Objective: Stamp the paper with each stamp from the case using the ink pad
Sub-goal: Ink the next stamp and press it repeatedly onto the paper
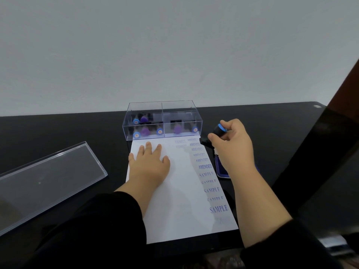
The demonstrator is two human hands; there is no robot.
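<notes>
I'm pressing my spread left hand (149, 164) flat on the paper (180, 206); right hand (231, 144) is pinching the stamp (214, 133) tilted, risking a half-printed smudge.

an office-like desk: a black desktop (58, 129) against a bare pale wall (155, 45), with office word stamps (144, 131).

One paper (174, 191), one case (162, 118), one lid (48, 177), one ink pad (222, 169), two hands (149, 166).
</notes>
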